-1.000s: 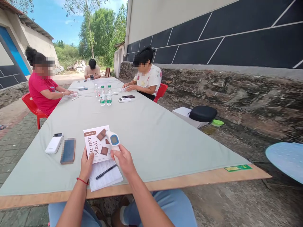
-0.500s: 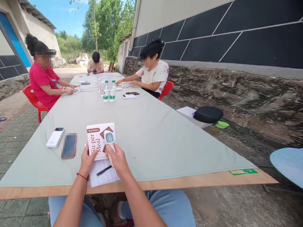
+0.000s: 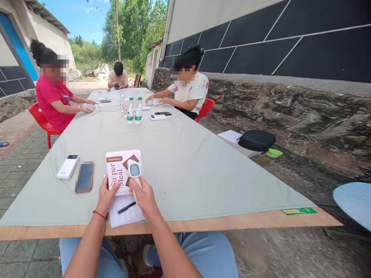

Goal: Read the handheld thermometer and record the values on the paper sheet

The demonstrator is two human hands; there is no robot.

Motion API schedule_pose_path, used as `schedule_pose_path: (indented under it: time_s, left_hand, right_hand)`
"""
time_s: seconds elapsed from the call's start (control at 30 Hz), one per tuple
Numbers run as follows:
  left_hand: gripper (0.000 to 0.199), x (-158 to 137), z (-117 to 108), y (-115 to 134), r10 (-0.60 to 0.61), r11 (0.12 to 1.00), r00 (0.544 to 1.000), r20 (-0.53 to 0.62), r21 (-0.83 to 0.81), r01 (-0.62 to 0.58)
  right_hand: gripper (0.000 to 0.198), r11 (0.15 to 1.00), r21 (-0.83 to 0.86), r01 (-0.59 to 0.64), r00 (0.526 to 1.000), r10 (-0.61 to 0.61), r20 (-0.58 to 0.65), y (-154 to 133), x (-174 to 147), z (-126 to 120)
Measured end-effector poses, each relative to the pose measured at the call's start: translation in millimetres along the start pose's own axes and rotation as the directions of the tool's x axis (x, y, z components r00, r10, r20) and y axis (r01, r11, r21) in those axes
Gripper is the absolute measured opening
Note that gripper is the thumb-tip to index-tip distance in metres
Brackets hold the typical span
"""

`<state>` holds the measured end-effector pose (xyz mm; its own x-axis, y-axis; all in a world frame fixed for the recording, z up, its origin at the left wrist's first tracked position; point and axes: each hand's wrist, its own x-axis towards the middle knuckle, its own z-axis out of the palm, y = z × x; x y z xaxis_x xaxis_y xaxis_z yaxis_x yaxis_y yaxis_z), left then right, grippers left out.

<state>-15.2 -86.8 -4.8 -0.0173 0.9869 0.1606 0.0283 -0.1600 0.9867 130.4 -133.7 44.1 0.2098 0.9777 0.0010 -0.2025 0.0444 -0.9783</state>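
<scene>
My left hand (image 3: pixel 108 196) is closed on the lower left corner of a white and brown box (image 3: pixel 116 170) lettered "Su-per Meal". A white infrared thermometer (image 3: pixel 135 174) with a blue-rimmed screen is gripped in my right hand (image 3: pixel 144 194), its thumb near the screen. The thermometer is in front of the box's right side and covers part of it. Below the box lies a printed paper sheet (image 3: pixel 121 221), partly hidden by the box and hands. A black pen (image 3: pixel 126 207) rests on that sheet.
Left of the box lie a white power bank (image 3: pixel 67 167) and a phone (image 3: pixel 84 177). Two water bottles (image 3: pixel 134 112) stand farther up the cloth-covered table (image 3: pixel 185 170). People sit at the left (image 3: pixel 56 96), the right (image 3: pixel 188 87) and the far end (image 3: pixel 118 77).
My hands, the box and the thermometer stay nearly in place. The person at the left has spread their hands apart over a clear item. The view has shifted slightly.
</scene>
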Motion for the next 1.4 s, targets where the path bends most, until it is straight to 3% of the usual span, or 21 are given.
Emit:
schedule_pose_path:
  time_s: [1.4]
  left_hand:
    - [0.065, -0.7, -0.8, -3.6, -0.019, 1.0, 1.0, 0.0, -0.008, 0.019]
  right_hand:
    - [0.036, 1.0, 0.009, -0.017, 1.0, 0.017, -0.004, 4.5, 0.8, 0.3]
